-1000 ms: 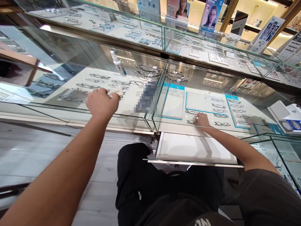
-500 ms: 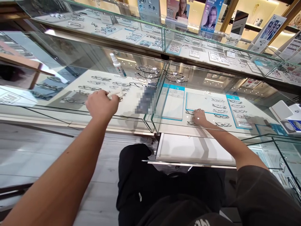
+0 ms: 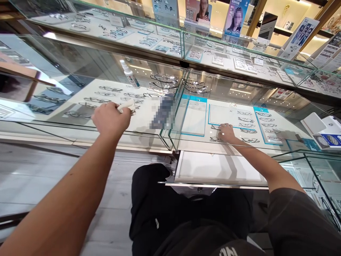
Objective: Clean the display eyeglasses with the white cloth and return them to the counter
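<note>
My left hand (image 3: 112,119) is closed around a whitish folded cloth (image 3: 127,106), above the glass top of the left display case. Rows of eyeglasses (image 3: 110,89) lie under that top. A white spray bottle (image 3: 129,75) stands on the glass beyond the hand. My right hand (image 3: 227,133) reaches inside the right case, beneath its glass top. Its fingers are closed at a dark-framed pair of eyeglasses (image 3: 214,127), partly hidden by the hand. Another pair of glasses (image 3: 216,139) lies just in front, and a column of glasses (image 3: 247,125) is to the right.
A white drawer (image 3: 215,169) is pulled out in front of my lap. White-and-blue boxes (image 3: 329,133) sit on the glass at the right. Another glass case (image 3: 319,177) stands at near right. A raised glass shelf with more eyewear (image 3: 149,40) and upright advertising cards (image 3: 236,17) lines the back.
The view has shifted slightly, so the cases sit a little further left. My right hand and the glasses at its fingers have moved slightly right relative to the tray. My left hand keeps the cloth.
</note>
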Motion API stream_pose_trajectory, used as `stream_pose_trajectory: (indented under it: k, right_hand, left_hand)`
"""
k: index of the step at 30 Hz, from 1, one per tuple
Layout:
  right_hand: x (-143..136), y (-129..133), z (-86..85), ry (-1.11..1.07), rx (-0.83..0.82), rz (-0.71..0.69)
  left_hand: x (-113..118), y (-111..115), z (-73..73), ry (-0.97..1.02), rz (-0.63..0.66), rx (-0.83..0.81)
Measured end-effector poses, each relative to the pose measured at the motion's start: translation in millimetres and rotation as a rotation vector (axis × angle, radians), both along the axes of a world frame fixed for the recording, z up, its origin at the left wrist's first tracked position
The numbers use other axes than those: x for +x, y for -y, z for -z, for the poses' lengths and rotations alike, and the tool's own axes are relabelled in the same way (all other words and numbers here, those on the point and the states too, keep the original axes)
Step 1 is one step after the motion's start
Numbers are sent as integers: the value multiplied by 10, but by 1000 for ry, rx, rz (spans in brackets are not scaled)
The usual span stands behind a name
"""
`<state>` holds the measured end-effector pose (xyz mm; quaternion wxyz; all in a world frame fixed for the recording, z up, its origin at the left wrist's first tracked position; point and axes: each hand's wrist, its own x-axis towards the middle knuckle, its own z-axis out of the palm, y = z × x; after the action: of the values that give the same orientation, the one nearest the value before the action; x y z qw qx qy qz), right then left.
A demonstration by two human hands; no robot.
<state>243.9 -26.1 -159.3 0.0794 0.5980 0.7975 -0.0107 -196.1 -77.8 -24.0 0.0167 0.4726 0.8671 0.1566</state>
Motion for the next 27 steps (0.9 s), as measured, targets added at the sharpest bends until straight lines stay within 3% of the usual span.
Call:
stream_pose_trajectory:
  k: [11, 23, 27]
  right_hand:
    - [132, 317, -95, -40, -93, -70]
    - [150, 349, -34, -56, -94, -62]
    - [337, 257, -66, -50, -33, 23]
  left_hand:
    - [18, 15, -16, 11, -4, 8]
    - [-34, -10, 29, 13, -5, 40]
    - [4, 14, -30, -10, 1, -26]
